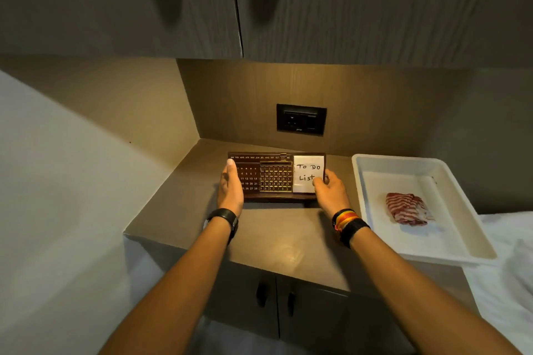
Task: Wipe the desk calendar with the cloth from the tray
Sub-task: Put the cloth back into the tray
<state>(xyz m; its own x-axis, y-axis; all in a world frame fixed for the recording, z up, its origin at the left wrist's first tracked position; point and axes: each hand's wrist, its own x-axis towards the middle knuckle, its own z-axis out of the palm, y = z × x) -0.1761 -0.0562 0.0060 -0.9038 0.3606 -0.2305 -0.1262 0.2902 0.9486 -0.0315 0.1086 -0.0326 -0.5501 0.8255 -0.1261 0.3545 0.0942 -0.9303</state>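
A dark wooden desk calendar (pixel 274 177) stands upright on the brown cabinet top (pixel 277 233), with a white "To Do List" note on its right part. My left hand (pixel 230 186) grips its left end, thumb laid over the front. My right hand (pixel 328 189) grips its right end, thumb on the note. A crumpled red-and-white striped cloth (pixel 406 208) lies in the white tray (pixel 427 164) to the right, apart from both hands.
A black wall socket (pixel 301 119) sits on the back panel behind the calendar. Upper cabinets hang overhead. Cabinet doors with dark handles (pixel 261 292) are below the top. White bedding (pixel 507 282) lies at the right, a white wall at the left.
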